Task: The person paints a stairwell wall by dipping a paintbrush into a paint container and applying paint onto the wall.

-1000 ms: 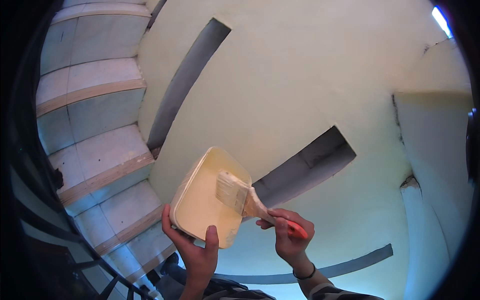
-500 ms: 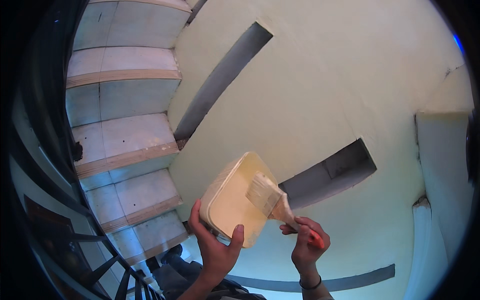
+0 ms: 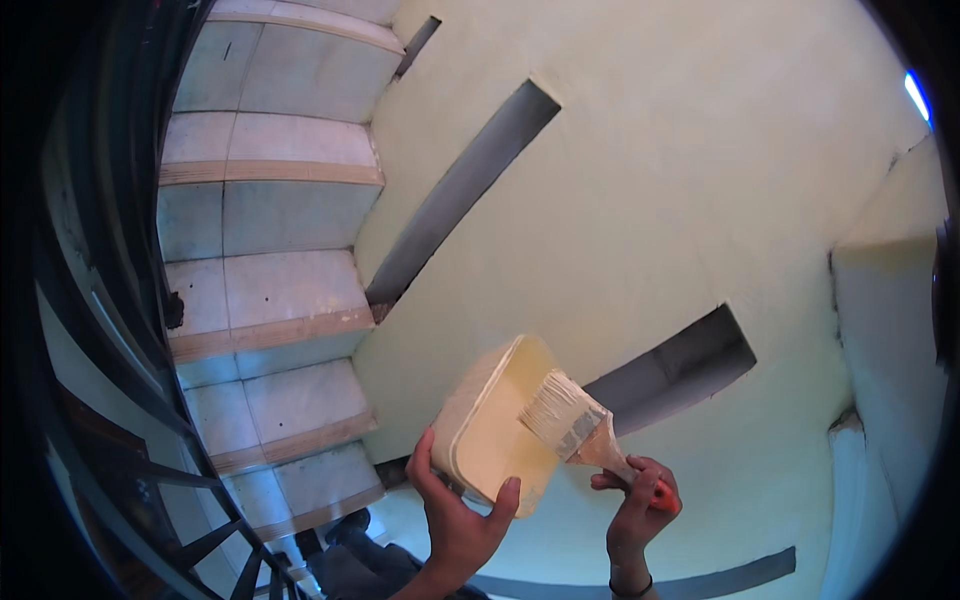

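My left hand (image 3: 465, 520) is closed around the near end of a cream plastic tub (image 3: 470, 400), thumb over its rim and fingers along its outer side. The tub is tilted, with pale yellow paint (image 3: 490, 435) inside. In my right hand (image 3: 640, 510) is a wide paintbrush (image 3: 598, 445), gripped by its handle, whose end is red. Its bristles (image 3: 550, 405) are coated with pale paint and lie over the tub's opening. Whether they touch the paint I cannot tell.
Tiled stairs (image 3: 300, 290) climb on the left, beside a dark metal railing (image 3: 215, 480). A pale yellow wall (image 3: 680, 180) fills the middle and right, with dark grey slanted strips (image 3: 470, 190) on it. A white pipe-like column (image 3: 845, 500) stands at the right.
The tub and both hands have shifted right and slightly down in the picture, as has the staircase. The brush has turned, so its bristles show more broadly.
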Demonstrator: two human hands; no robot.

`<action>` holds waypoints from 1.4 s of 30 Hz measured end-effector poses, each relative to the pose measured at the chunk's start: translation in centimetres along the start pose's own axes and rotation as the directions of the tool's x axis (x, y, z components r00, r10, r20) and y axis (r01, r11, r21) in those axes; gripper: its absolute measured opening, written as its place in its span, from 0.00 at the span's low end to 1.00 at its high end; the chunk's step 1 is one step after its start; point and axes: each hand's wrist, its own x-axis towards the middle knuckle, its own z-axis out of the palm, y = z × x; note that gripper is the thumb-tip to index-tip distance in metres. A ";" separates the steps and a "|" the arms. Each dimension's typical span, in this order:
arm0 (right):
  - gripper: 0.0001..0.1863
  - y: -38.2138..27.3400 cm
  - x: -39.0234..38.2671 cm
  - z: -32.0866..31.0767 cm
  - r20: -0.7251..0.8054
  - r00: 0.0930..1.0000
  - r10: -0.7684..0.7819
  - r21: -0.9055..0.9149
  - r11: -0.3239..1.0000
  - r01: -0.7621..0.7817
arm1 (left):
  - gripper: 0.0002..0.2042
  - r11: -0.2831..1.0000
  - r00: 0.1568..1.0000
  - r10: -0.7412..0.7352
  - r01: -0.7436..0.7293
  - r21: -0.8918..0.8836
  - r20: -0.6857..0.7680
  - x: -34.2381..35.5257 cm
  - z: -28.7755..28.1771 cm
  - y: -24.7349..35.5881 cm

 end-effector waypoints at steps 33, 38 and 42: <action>0.17 -0.7 2.2 -2.3 0.061 0.849 0.525 0.529 0.704 -0.474 | 0.43 0.995 0.993 0.086 -0.082 0.053 -0.077 1.3 1.3 1.8; 0.19 -1.4 4.0 -1.5 -0.006 0.898 0.439 0.555 0.749 -0.362 | 0.43 0.982 0.994 0.084 -0.093 -0.163 -0.067 4.4 1.7 2.7; 0.21 -2.1 5.6 -0.6 0.020 0.945 0.328 0.495 0.818 -0.294 | 0.44 0.970 0.992 0.081 -0.100 -0.221 -0.092 6.7 2.1 3.9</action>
